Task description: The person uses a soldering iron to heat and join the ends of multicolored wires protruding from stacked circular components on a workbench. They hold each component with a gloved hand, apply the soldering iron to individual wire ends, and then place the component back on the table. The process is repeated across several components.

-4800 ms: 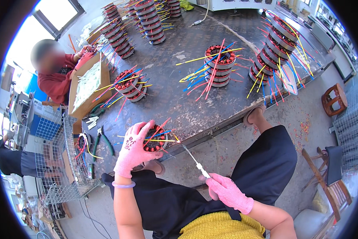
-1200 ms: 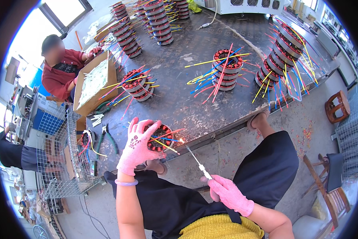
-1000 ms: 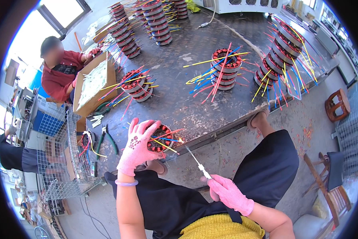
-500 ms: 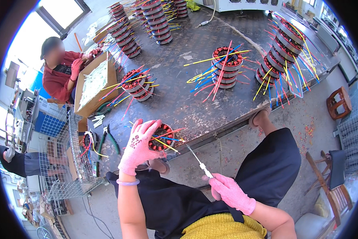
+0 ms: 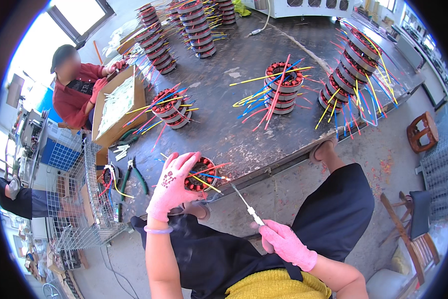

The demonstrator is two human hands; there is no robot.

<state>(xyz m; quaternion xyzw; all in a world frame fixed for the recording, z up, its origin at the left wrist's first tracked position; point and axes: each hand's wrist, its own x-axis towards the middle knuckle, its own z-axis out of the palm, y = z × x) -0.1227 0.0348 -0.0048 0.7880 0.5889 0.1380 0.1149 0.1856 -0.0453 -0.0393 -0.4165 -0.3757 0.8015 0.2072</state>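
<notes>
Left hand (image 5: 171, 187): pink glove, grip closed over the near-left side of the wound coil (image 5: 200, 174), fingers spread across its top, pinning it flat on the surface (image 5: 244, 134).
Right hand (image 5: 286, 243): pink glove, grip shut round the handle of a thin tool (image 5: 244, 202); shaft runs up and left from the grip, tip at the coil's right rim.
Coil: sits at the near edge of the surface, just under the left grip. Red ring w/ yellow, red and blue wires (image 5: 206, 182) sticking out toward the tool.
Tip: small bright glow where it meets a wire end (image 5: 225, 178); looks hot, can't tell the tool type for sure.
Doing it well (judgement): keep the left grip steady, fingers back from the tip side. Work one wire end at a time, short touches. Hold the shaft low and steady; elbow tucked helps. Don't let loose wires cross under the tip.
Risk (judgement): coil is close to the edge, a push from the tool could slide it off; glove fingers are near the glow.
Beyond left grip: pliers (image 5: 134, 174) and a wire basket (image 5: 79, 199) to the left; coil stacks (image 5: 284, 87) further out; cardboard box (image 5: 117, 104); another person in red (image 5: 77, 92) at the far left corner.
</notes>
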